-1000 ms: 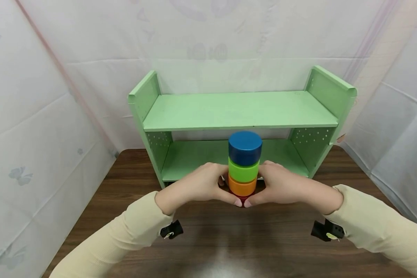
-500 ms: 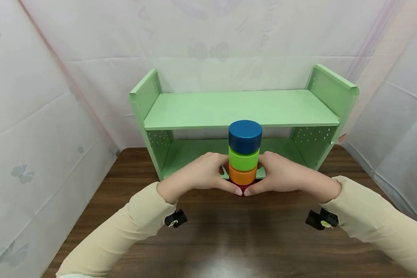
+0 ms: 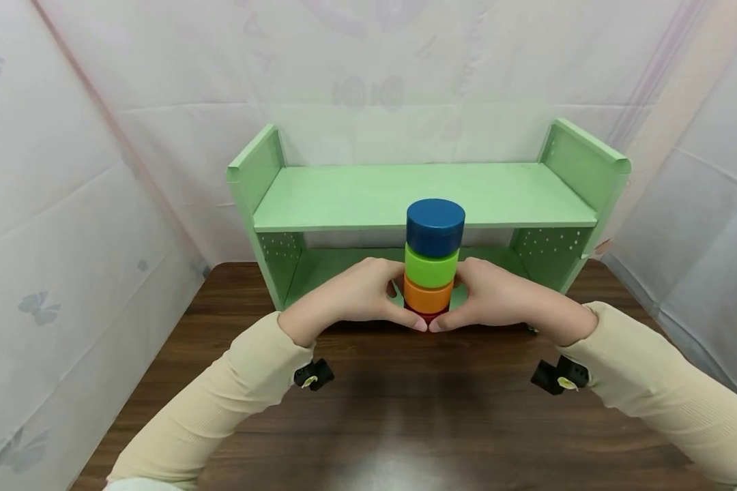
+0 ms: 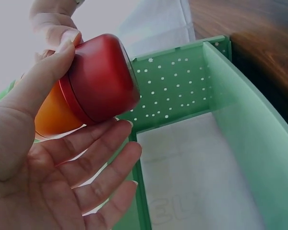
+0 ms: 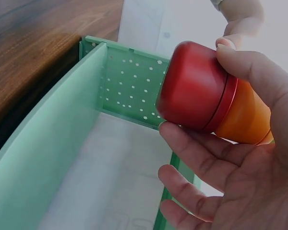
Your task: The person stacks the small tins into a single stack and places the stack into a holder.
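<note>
Both hands hold an upright stack of round, cup-like pieces (image 3: pixel 431 264) in the head view. From the top down they are blue (image 3: pixel 435 228), lime green, orange and red. My left hand (image 3: pixel 368 293) grips its left side and my right hand (image 3: pixel 488 294) its right, thumbs meeting in front near the red base. Seen from the left wrist, the smooth red bottom piece (image 4: pixel 103 79) sits against the orange one (image 4: pixel 55 112), with the lower fingers spread below. The right wrist view mirrors this, the red piece (image 5: pixel 194 88) between thumb and fingers.
Behind the stack stands a green two-tier shelf (image 3: pixel 417 194) with raised side panels; the stack's top overlaps its upper board's front edge. It rests on a dark wooden table (image 3: pixel 399 409). Pale printed cloth (image 3: pixel 178 143) hangs at the back and sides.
Both hands have carried the stack upward in the head view, so its blue top now overlaps the upper shelf board. The grip looks the same, and the forearms have followed upward.
</note>
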Available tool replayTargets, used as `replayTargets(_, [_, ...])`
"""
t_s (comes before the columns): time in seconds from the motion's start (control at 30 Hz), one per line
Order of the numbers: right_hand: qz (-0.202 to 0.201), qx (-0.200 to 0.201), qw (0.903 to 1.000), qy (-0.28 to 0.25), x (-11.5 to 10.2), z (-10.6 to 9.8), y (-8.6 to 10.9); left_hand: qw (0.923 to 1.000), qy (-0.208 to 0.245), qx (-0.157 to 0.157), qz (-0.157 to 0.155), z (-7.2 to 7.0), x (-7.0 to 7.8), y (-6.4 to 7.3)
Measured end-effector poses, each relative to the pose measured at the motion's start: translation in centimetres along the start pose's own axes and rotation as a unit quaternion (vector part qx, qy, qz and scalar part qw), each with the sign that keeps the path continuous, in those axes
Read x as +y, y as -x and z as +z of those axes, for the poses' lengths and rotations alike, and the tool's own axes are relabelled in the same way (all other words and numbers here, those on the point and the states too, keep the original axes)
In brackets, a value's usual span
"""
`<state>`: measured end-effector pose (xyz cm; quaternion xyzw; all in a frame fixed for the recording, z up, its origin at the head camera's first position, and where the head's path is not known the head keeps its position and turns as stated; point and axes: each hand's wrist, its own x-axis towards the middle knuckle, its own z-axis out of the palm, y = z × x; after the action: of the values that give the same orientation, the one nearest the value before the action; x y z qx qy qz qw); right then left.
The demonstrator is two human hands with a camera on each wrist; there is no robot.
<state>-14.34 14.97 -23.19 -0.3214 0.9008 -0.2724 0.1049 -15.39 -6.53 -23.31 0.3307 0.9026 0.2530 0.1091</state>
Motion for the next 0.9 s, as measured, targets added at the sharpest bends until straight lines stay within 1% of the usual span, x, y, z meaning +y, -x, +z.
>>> replayTargets(0.1, [0.0, 0.004, 1.0, 0.003, 0.0, -0.1, -0.3, 1.0, 0.008, 0.001, 0.001, -0.2, -0.1, -0.1])
replayTargets(0.33, [0.016, 0.011, 0.9998, -0.003, 0.1, -0.4, -0.6, 0.9995, 0.026, 0.005, 0.018, -0.7, -0.3, -0.5])
replayTargets(0.57, [0.001, 0.019, 0.9998, -0.006, 0.0, -1.0, -0.7, 0.9989, 0.036, 0.009, 0.027, -1.3, -0.3, -0.7])
replayTargets(0.73, [0.005, 0.032, 0.9995, -0.001, -0.2, -1.2, -1.2, 0.9987, 0.035, 0.016, 0.032, -1.9, -0.4, -0.7])
replayTargets(0.9, [0.023, 0.037, 0.9991, 0.003, -0.3, -1.5, -1.4, 0.9983, 0.042, 0.019, 0.035, -2.1, -0.5, -0.7])
